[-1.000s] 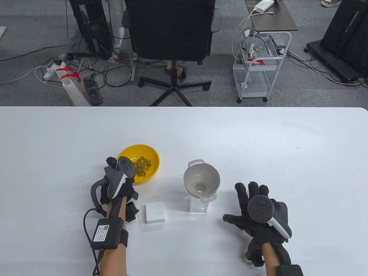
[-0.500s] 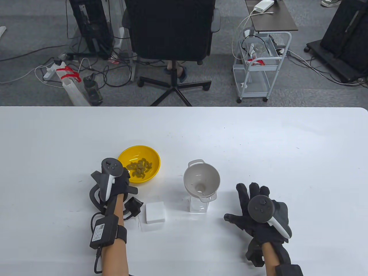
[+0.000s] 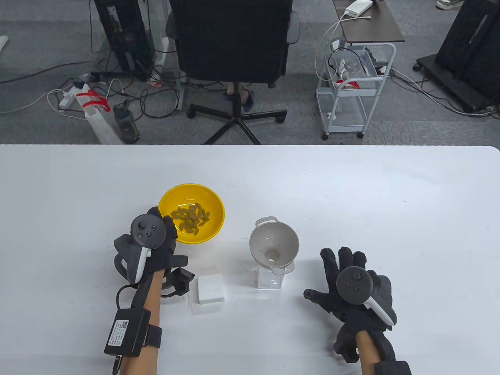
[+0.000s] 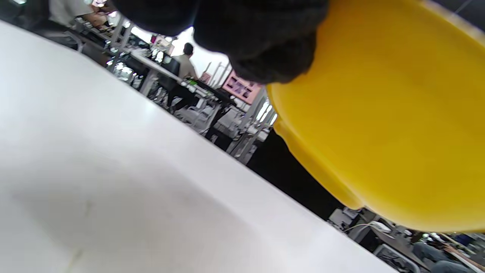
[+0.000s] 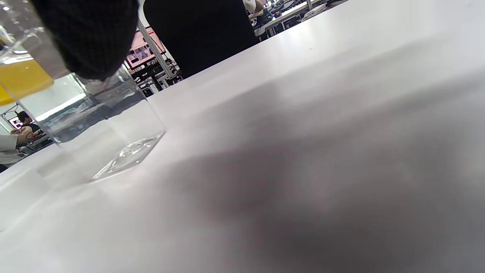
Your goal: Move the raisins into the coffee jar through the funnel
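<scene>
A yellow bowl [image 3: 214,204] holding raisins [image 3: 191,218] is gripped at its near-left rim by my left hand [image 3: 166,228], which holds it off the table. In the left wrist view the bowl [image 4: 386,132] hangs above the white tabletop with my gloved fingers [image 4: 257,45] over its edge. A grey funnel [image 3: 274,244] sits in the mouth of a clear square jar [image 3: 268,279] to the right of the bowl. My right hand [image 3: 340,269] lies open and spread on the table right of the jar, holding nothing. The right wrist view shows the jar [image 5: 102,129] close by.
A white square lid [image 3: 211,288] lies on the table between my left hand and the jar. The white table [image 3: 351,187] stretches far and right. An office chair [image 3: 234,58] and a cart [image 3: 347,90] stand beyond the far edge.
My left hand has turned, taken hold of the bowl's rim and lifted the bowl up off the table, slightly away. The right hand, funnel and jar have not moved.
</scene>
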`<action>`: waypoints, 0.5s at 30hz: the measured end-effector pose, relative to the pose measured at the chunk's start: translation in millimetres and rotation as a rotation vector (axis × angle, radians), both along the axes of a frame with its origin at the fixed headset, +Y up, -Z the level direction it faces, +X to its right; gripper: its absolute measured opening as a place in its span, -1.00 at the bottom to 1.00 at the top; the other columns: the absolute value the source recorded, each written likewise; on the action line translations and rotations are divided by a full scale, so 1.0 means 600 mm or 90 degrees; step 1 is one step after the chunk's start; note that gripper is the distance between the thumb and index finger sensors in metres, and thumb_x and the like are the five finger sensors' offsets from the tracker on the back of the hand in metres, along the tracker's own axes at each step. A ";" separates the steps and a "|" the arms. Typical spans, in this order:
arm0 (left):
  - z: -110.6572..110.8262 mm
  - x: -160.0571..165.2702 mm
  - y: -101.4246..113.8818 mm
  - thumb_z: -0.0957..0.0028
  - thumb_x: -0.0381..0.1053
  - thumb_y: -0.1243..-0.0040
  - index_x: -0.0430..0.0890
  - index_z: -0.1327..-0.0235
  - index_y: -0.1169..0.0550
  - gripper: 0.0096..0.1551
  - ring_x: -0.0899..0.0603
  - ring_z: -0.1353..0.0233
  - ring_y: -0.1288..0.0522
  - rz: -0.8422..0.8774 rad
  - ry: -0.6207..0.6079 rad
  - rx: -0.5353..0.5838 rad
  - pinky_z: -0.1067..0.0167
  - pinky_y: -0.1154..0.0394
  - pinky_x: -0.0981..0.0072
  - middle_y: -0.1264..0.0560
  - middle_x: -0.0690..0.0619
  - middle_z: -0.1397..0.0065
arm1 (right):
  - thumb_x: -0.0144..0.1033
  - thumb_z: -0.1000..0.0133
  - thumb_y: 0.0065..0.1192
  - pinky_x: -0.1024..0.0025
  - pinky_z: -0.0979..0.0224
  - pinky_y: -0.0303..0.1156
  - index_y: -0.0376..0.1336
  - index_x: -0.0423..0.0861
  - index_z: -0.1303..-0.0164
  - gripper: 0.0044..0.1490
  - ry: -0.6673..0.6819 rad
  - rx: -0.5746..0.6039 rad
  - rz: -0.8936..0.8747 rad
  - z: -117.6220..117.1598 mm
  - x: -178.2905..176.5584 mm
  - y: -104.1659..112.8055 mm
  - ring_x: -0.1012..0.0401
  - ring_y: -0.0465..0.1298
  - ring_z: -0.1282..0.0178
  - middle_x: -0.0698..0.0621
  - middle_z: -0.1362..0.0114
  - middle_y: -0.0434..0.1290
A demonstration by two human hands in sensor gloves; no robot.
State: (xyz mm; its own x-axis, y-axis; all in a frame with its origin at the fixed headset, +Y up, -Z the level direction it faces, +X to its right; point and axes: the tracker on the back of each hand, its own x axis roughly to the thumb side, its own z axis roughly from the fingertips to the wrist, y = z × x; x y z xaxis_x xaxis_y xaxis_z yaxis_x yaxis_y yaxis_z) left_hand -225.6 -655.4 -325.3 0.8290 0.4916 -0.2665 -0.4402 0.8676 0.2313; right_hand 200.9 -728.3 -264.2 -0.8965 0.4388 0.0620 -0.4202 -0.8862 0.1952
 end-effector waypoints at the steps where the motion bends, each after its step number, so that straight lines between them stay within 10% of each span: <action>1: 0.005 0.009 0.014 -0.46 0.01 -0.03 -0.23 -0.58 -0.35 -0.46 0.25 0.36 -0.58 -0.007 -0.011 0.011 0.18 -0.58 0.29 -0.67 0.06 0.20 | 0.33 -0.15 0.23 -0.61 -0.49 -0.37 -0.49 0.04 -0.73 0.35 0.001 0.002 0.001 0.001 0.000 0.001 -0.43 -0.50 -0.63 -0.37 -0.72 -0.53; 15: 0.071 0.132 0.148 -0.46 0.00 -0.04 -0.23 -0.59 -0.36 -0.46 0.24 0.37 -0.58 -0.158 -0.117 0.117 0.19 -0.58 0.28 -0.67 0.05 0.21 | 0.33 -0.15 0.21 -0.61 -0.49 -0.37 -0.49 0.03 -0.72 0.34 0.005 0.014 0.006 0.004 -0.002 0.003 -0.43 -0.49 -0.63 -0.37 -0.72 -0.53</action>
State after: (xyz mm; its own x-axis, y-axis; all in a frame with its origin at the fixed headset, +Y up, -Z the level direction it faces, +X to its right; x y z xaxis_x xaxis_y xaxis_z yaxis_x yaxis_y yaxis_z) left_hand -146.1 -566.6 -282.7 0.9551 0.2950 -0.0280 -0.2697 0.9047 0.3299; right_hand 199.8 -726.7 -262.0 -0.8999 0.4287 0.0794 -0.4102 -0.8943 0.1789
